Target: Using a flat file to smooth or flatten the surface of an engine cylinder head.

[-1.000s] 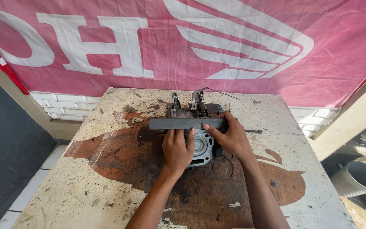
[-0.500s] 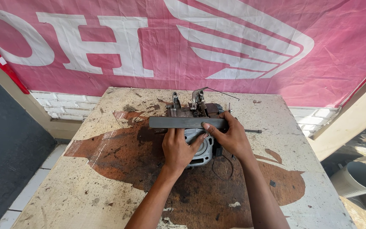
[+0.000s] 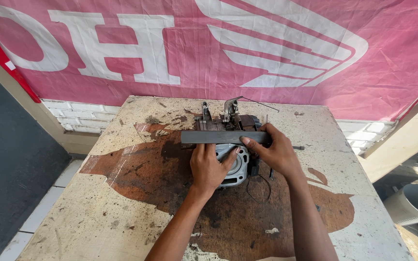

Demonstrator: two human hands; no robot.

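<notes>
Head view: a small engine assembly sits near the far middle of a stained, oil-darkened worktop, with a flat dark metal bar laid crosswise over it. Left hand rests palm-down on the round grey cylinder part of the assembly, its grip loosely curled with fingertips touching the bar's lower edge; right hand has its grip closed on the bar's right end. Behind the worktop hangs a pink banner, and a grey pipe lies at lower right, its interior not visible.
</notes>
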